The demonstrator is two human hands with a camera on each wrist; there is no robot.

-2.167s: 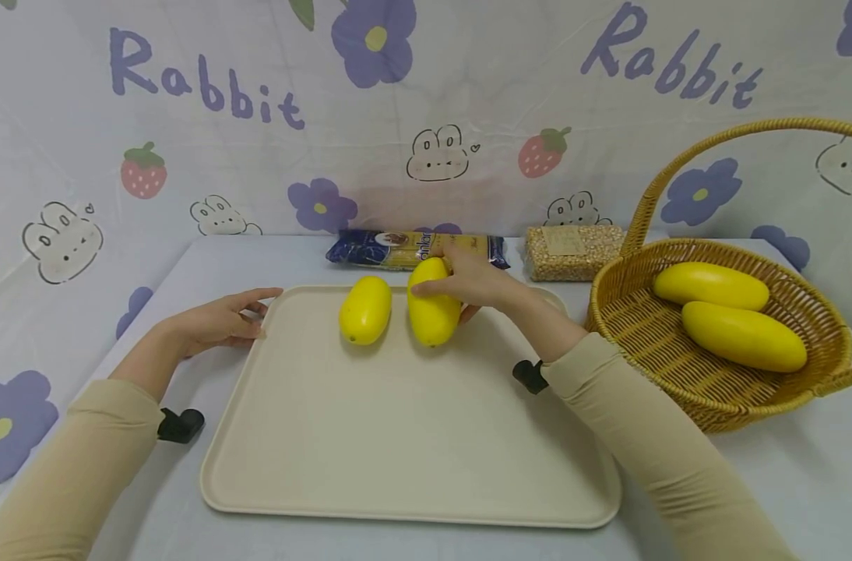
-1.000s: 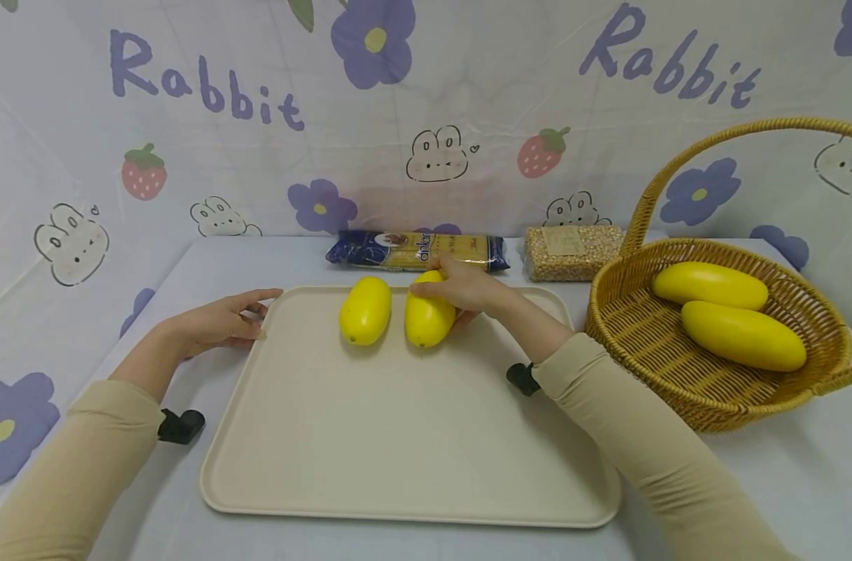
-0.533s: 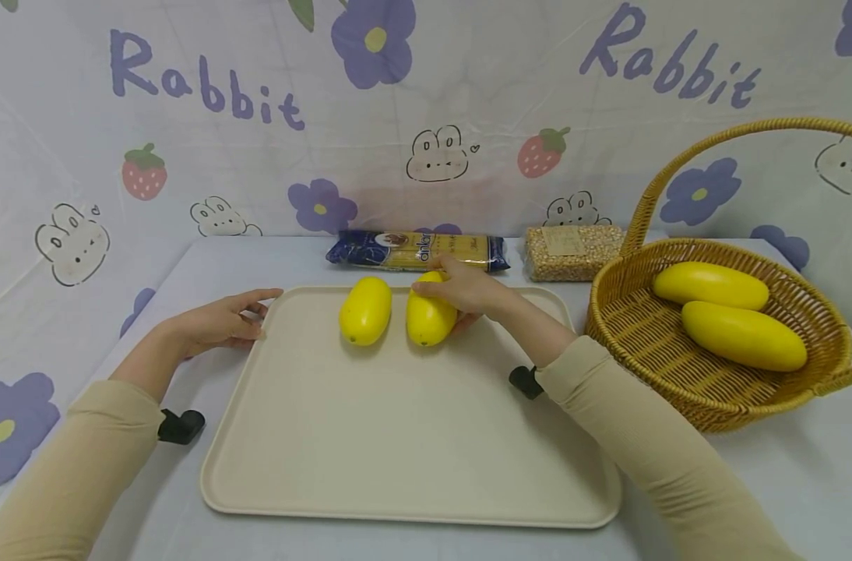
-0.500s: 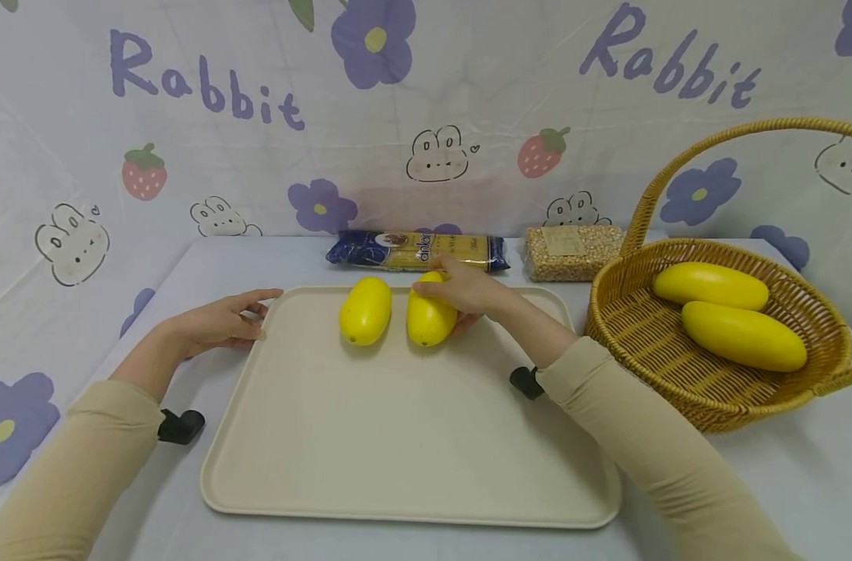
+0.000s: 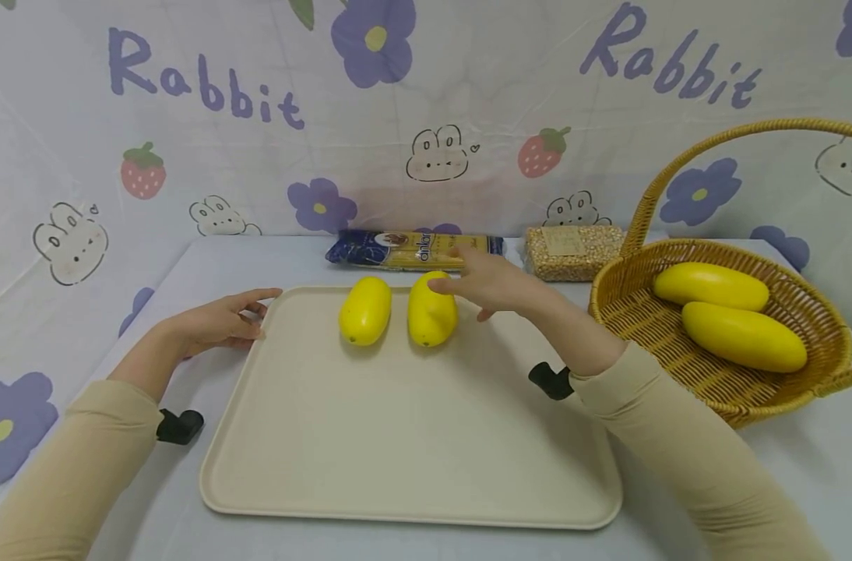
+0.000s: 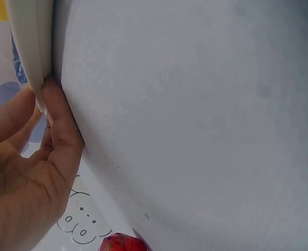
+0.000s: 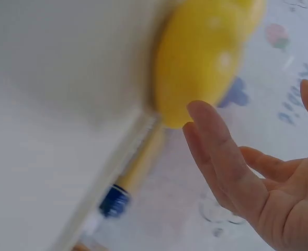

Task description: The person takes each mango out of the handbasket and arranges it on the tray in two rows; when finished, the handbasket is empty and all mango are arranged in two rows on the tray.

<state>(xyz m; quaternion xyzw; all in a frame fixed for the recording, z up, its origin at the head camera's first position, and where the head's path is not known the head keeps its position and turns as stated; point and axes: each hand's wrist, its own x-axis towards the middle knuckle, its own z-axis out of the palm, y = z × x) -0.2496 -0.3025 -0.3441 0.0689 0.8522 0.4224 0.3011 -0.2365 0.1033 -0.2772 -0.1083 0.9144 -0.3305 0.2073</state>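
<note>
Two yellow oblong fruits, melon- or mango-like, stand side by side at the far edge of a beige tray (image 5: 398, 436): a left fruit (image 5: 365, 310) and a right fruit (image 5: 429, 319). My right hand (image 5: 496, 282) is just beside the right fruit, fingers spread and nothing held. In the right wrist view its fingertips (image 7: 203, 112) overlap the end of a yellow fruit (image 7: 195, 63); touching or apart, I cannot tell. At the tray's far left corner is my left hand (image 5: 219, 319). The left wrist view shows its thumb and fingers pinching the tray's rim (image 6: 33, 47).
A wicker basket (image 5: 608, 327) with a tall handle stands right of the tray, with two yellow fruits (image 5: 744, 336) inside. Behind the tray lie a blue-and-yellow pasta packet (image 5: 370, 251) and a clear bag of grains (image 5: 573, 253). A printed cloth (image 5: 258, 156) hangs behind.
My right hand first lowers the right fruit onto the tray, then lets go and moves off to the right. The left hand has stayed at the tray's corner.
</note>
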